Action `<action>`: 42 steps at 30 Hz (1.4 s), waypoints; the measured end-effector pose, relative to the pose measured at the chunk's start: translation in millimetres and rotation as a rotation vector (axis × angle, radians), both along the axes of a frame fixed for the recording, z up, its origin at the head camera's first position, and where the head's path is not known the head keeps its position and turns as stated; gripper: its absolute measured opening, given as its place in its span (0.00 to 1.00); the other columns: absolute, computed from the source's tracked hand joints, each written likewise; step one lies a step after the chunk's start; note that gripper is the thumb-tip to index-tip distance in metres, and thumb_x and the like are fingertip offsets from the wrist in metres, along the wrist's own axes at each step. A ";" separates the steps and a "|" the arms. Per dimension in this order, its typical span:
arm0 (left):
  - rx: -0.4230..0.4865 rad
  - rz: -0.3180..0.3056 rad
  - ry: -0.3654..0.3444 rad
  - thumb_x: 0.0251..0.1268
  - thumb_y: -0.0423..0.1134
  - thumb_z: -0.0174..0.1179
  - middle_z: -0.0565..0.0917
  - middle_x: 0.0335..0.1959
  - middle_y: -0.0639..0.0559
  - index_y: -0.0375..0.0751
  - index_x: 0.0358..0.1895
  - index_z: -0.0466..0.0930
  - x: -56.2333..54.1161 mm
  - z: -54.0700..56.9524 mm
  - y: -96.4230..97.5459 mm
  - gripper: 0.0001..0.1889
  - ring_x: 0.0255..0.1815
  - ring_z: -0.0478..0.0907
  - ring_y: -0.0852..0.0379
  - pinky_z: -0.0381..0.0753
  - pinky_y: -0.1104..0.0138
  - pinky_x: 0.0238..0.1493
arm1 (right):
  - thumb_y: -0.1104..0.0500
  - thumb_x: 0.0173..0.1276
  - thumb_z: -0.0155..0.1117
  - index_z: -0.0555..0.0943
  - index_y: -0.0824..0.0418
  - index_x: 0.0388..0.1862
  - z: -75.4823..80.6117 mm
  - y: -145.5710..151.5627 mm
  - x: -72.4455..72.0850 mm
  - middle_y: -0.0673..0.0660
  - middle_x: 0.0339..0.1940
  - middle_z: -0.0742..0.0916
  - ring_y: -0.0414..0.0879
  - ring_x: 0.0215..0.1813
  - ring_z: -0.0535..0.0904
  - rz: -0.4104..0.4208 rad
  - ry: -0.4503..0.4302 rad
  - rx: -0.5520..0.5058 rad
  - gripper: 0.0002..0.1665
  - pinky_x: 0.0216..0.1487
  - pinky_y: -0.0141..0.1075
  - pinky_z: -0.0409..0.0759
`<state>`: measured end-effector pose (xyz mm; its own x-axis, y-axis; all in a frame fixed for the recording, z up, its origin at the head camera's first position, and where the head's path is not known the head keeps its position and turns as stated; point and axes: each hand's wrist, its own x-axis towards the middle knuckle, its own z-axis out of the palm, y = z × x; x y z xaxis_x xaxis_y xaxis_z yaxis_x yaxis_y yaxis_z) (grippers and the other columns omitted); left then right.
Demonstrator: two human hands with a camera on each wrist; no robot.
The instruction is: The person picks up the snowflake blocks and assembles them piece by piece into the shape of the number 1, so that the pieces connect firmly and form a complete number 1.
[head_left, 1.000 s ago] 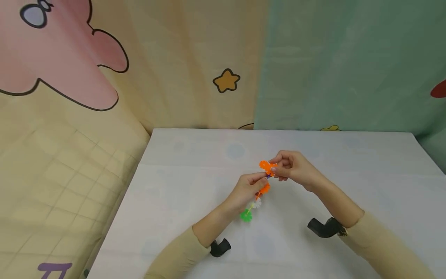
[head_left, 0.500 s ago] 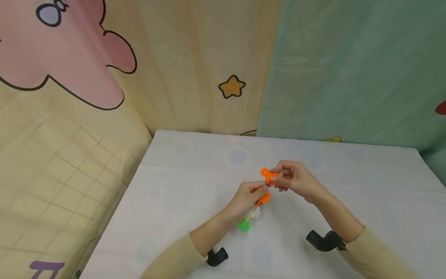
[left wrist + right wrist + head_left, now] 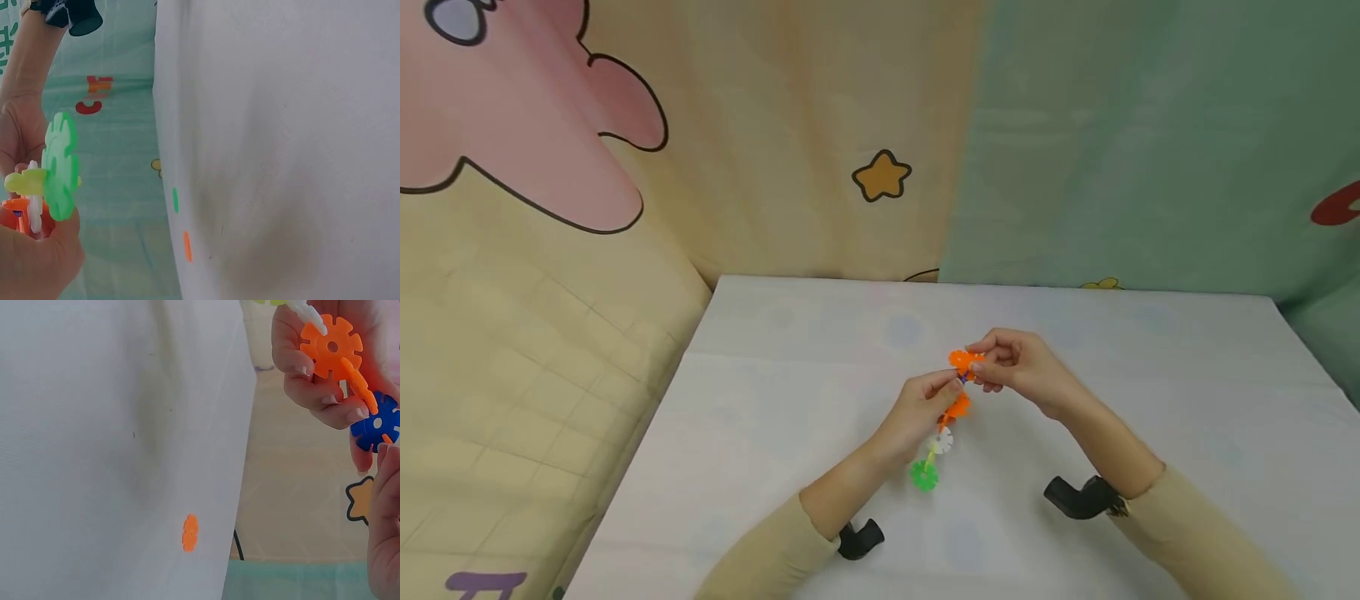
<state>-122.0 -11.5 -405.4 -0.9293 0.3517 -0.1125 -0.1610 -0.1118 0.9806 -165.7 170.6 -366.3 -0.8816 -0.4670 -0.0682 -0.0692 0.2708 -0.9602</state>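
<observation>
Both hands hold a chain of plastic snowflake discs above the white table (image 3: 790,392). My left hand (image 3: 953,387) pinches the chain near its upper end, by the second orange disc (image 3: 957,408). Below it hang a white disc (image 3: 940,440) and a green disc (image 3: 923,476). My right hand (image 3: 976,365) pinches the top orange disc (image 3: 958,362). The right wrist view shows the left hand's fingers (image 3: 306,369) round an orange disc (image 3: 331,347), with a blue disc (image 3: 375,428) beside it. In the left wrist view the green disc (image 3: 59,165) stands edge-on above my left hand (image 3: 37,259).
Black wrist mounts (image 3: 859,539) (image 3: 1078,497) sit on both forearms just over the table. A cartoon-print curtain (image 3: 880,175) hangs behind the table's far edge. The table's left edge (image 3: 647,433) drops to a yellow checked cloth.
The head view has shifted a little. Both hands keep the same grip on the disc chain, roughly where they were over the table.
</observation>
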 end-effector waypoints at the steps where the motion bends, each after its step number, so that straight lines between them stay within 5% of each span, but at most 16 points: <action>1: -0.012 0.008 -0.001 0.72 0.37 0.49 0.73 0.26 0.53 0.27 0.52 0.75 -0.5 0.9 -3.3 0.16 0.24 0.67 0.61 0.68 0.75 0.28 | 0.68 0.64 0.61 0.76 0.74 0.43 0.3 -3.2 -1.6 0.58 0.26 0.85 0.48 0.26 0.79 0.006 -0.010 -0.017 0.11 0.33 0.37 0.81; 11: -0.039 -0.011 -0.009 0.72 0.40 0.49 0.80 0.46 0.42 0.32 0.58 0.70 -4.3 6.6 -14.2 0.18 0.31 0.73 0.61 0.75 0.73 0.31 | 0.67 0.67 0.57 0.73 0.75 0.55 -2.1 -9.5 -10.5 0.53 0.28 0.85 0.45 0.27 0.79 0.062 -0.090 -0.092 0.19 0.35 0.35 0.80; 16: -0.037 0.008 -0.037 0.72 0.38 0.48 0.80 0.47 0.40 0.33 0.59 0.69 -5.7 7.5 -15.1 0.17 0.31 0.74 0.57 0.76 0.71 0.31 | 0.62 0.68 0.58 0.73 0.71 0.58 -3.4 -2.9 -18.2 0.55 0.30 0.84 0.47 0.30 0.78 0.083 -0.108 -0.063 0.22 0.38 0.36 0.80; 24: -0.019 0.027 -0.091 0.72 0.40 0.48 0.78 0.48 0.40 0.40 0.63 0.63 -6.2 5.0 -13.2 0.19 0.34 0.76 0.53 0.80 0.63 0.37 | 0.56 0.68 0.60 0.71 0.68 0.58 -10.3 33.3 -32.9 0.56 0.37 0.83 0.46 0.36 0.78 -0.097 -0.112 0.050 0.24 0.42 0.33 0.79; 32: -0.023 0.023 -0.132 0.72 0.40 0.48 0.78 0.49 0.40 0.39 0.63 0.62 -7.2 2.2 -7.1 0.20 0.36 0.74 0.54 0.80 0.66 0.34 | 0.57 0.69 0.58 0.67 0.72 0.62 -43.5 64.1 -44.8 0.57 0.40 0.80 0.51 0.43 0.78 -0.249 -0.180 0.146 0.29 0.43 0.29 0.78; 36: -0.015 0.015 -0.148 0.72 0.40 0.48 0.77 0.51 0.36 0.39 0.63 0.61 -5.2 0.5 -4.5 0.20 0.36 0.75 0.50 0.79 0.68 0.32 | 0.59 0.68 0.59 0.67 0.74 0.61 -60.0 65.8 -50.7 0.55 0.37 0.80 0.46 0.38 0.78 -0.292 -0.207 0.191 0.28 0.41 0.29 0.79; 42: 0.009 0.026 -0.139 0.72 0.41 0.49 0.77 0.50 0.37 0.39 0.63 0.62 -4.9 1.0 -2.5 0.20 0.35 0.75 0.54 0.79 0.67 0.34 | 0.59 0.63 0.64 0.72 0.73 0.57 -74.7 60.0 -65.6 0.58 0.36 0.79 0.40 0.28 0.75 -0.358 -0.119 0.339 0.27 0.32 0.30 0.75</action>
